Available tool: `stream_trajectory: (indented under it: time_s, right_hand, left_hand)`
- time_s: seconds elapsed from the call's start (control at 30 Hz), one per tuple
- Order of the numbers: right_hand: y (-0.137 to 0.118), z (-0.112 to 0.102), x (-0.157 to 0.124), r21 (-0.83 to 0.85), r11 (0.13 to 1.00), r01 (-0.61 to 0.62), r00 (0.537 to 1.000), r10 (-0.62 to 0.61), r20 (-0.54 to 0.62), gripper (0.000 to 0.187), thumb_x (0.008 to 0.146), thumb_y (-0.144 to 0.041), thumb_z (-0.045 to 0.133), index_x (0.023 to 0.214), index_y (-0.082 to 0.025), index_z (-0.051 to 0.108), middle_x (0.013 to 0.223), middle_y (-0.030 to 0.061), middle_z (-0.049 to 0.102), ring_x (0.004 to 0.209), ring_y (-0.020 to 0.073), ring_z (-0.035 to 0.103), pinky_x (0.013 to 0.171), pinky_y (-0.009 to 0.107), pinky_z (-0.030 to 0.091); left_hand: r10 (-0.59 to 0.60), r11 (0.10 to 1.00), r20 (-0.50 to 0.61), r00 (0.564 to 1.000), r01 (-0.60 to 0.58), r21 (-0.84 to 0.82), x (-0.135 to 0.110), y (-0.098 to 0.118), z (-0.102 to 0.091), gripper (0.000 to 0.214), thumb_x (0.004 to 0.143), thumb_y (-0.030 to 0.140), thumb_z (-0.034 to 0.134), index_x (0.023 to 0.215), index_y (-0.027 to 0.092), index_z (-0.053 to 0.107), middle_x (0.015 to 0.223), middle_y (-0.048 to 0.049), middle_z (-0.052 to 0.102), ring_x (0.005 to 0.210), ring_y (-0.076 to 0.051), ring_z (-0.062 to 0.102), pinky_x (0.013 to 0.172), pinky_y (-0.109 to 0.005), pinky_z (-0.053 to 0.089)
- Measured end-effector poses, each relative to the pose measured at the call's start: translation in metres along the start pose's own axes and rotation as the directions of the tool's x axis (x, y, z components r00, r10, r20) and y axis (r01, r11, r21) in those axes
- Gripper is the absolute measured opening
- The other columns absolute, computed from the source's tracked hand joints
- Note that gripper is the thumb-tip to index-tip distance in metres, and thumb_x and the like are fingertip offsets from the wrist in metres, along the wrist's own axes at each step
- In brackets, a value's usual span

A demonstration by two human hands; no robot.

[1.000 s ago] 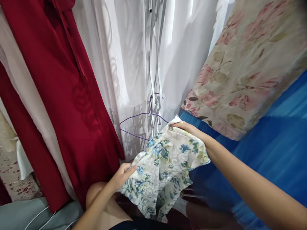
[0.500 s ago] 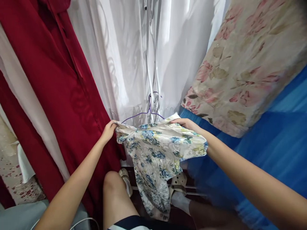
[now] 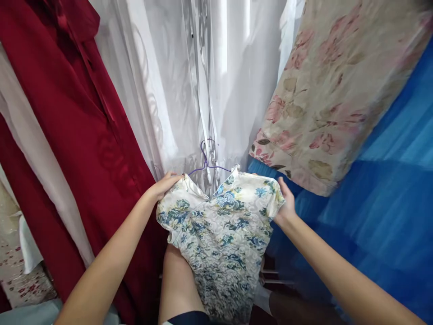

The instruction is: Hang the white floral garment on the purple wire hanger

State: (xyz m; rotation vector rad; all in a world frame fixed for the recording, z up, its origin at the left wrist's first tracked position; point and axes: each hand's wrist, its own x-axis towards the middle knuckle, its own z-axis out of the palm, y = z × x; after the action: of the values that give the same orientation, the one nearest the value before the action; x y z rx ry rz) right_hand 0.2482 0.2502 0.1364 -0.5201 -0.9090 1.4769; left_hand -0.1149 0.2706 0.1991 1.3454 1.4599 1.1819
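White short-sleeved fabric blouse with blue, green and yellow floral print [image 3: 223, 234], centre of view, front facing camera. Sits on a thin purple hanger [image 3: 205, 165]: hanger's sloping edges show in the V neckline, outer ends hidden under both shoulders. Hanger's hook is up at long narrow white strips [image 3: 200, 104]; exact contact too small to tell.

Left hand [image 3: 166, 184] lies over the blouse's left-side shoulder edge, fingers together and reaching the collar corner; thumb hidden, can't tell if it pinches. Right hand [image 3: 286, 205] is at the outer edge of the other sleeve, thumb up, a fingertip showing behind the shoulder edge; most fingers hidden, can't tell if fabric is gripped.

Glossy deep-red long garment [image 3: 84, 113] hangs right behind the left hand and forearm, so that side is tight. Cream garment with pink flowers [image 3: 324, 113] has its bottom edge above the right hand, apart from it; sheer bright-blue ruffled garment [image 3: 382, 203] fills the space behind the right forearm. Most open room: between the hanger's upper edges and the pale white curtain [image 3: 233, 90]. Blouse's lower part overlaps a bare leg [image 3: 179, 284].
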Motion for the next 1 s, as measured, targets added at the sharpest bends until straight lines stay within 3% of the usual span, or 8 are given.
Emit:
stream_trajectory:
  time_s: [0.07,0.17,0.3,0.43,0.57,0.83,0.93,1.0]
  right_hand:
    - [-0.005,-0.012,-0.013,-0.078,0.997,0.016,0.994,-0.024,-0.105,0.051,0.083,-0.066,0.054,0.101,-0.021,0.071,0.094,0.0088,0.076,0.093,0.0305,0.071,0.079,0.042,0.059]
    - [-0.007,-0.03,-0.028,-0.353,0.93,0.104,0.969,-0.174,-0.173,0.036,0.081,-0.058,0.066,0.087,-0.022,0.073,0.081,0.0058,0.075,0.08,0.0271,0.071,0.071,0.036,0.058]
    - [-0.002,-0.056,-0.042,-0.686,0.698,0.206,0.948,-0.317,-0.038,0.045,0.085,-0.061,0.059,0.072,-0.02,0.073,0.076,0.0062,0.073,0.071,0.0244,0.066,0.067,0.034,0.053]
    - [0.0,-0.059,-0.045,-0.702,0.67,0.242,0.945,-0.326,0.014,0.041,0.084,-0.06,0.059,0.083,-0.022,0.074,0.076,0.0045,0.071,0.071,0.0242,0.064,0.064,0.033,0.052]
    - [-0.013,-0.029,-0.031,-0.648,0.707,0.283,0.936,-0.351,0.027,0.036,0.084,-0.054,0.063,0.106,-0.026,0.07,0.08,0.0009,0.069,0.069,0.0194,0.062,0.06,0.028,0.049]
    - [-0.055,0.068,-0.019,-0.618,0.603,0.504,0.846,-0.488,0.214,0.027,0.086,-0.044,0.066,0.096,-0.019,0.071,0.076,0.0009,0.064,0.067,0.0149,0.057,0.061,0.025,0.045]
    - [-0.05,0.112,-0.071,-0.628,0.565,0.535,0.834,-0.234,0.5,0.026,0.093,-0.04,0.059,0.107,-0.02,0.068,0.091,0.0029,0.069,0.081,0.0166,0.064,0.073,0.026,0.05]
    - [-0.042,0.131,-0.112,-0.606,0.533,0.59,0.658,0.118,0.744,0.035,0.096,-0.04,0.053,0.124,-0.023,0.063,0.108,0.0051,0.07,0.095,0.0189,0.066,0.085,0.028,0.052]
  left_hand:
    - [-0.08,0.997,-0.006,0.997,0.08,-0.004,-0.001,-0.002,-0.004,0.085,0.067,0.049,0.08,0.135,0.017,0.039,0.101,-0.0134,0.066,0.077,-0.024,0.067,0.07,-0.035,0.052]
    - [0.156,0.987,-0.126,0.98,-0.159,-0.019,-0.003,-0.007,-0.003,0.061,0.078,0.049,0.07,0.126,0.018,0.047,0.103,-0.011,0.066,0.079,-0.02,0.065,0.072,-0.031,0.051]
    - [0.559,0.819,-0.051,0.828,-0.541,0.19,-0.015,-0.011,0.003,0.032,0.086,0.048,0.06,0.093,0.017,0.064,0.091,-0.0054,0.068,0.085,-0.018,0.063,0.079,-0.027,0.048]
    - [0.668,0.701,0.016,0.744,-0.637,0.32,-0.035,-0.008,0.007,0.031,0.09,0.045,0.056,0.099,0.018,0.069,0.094,-0.0042,0.071,0.091,-0.02,0.064,0.083,-0.028,0.048]
    - [0.699,0.645,0.011,0.715,-0.637,0.422,-0.044,0.002,0.011,0.031,0.093,0.044,0.053,0.098,0.019,0.071,0.096,-0.0028,0.073,0.091,-0.02,0.065,0.081,-0.027,0.046]
    - [0.719,0.592,-0.111,0.686,-0.521,0.614,-0.022,0.008,-0.004,0.022,0.091,0.037,0.054,0.089,0.018,0.065,0.085,-0.0021,0.067,0.079,-0.018,0.06,0.074,-0.027,0.041]
    - [0.683,0.698,-0.219,0.697,-0.533,0.479,-0.019,-0.011,-0.003,0.021,0.092,0.037,0.052,0.082,0.018,0.056,0.076,-0.0004,0.059,0.073,-0.016,0.053,0.073,-0.027,0.039]
    - [0.628,0.775,-0.288,0.723,-0.548,0.313,-0.024,-0.027,0.006,0.025,0.094,0.041,0.048,0.082,0.019,0.052,0.075,0.0001,0.054,0.072,-0.015,0.051,0.072,-0.027,0.04]
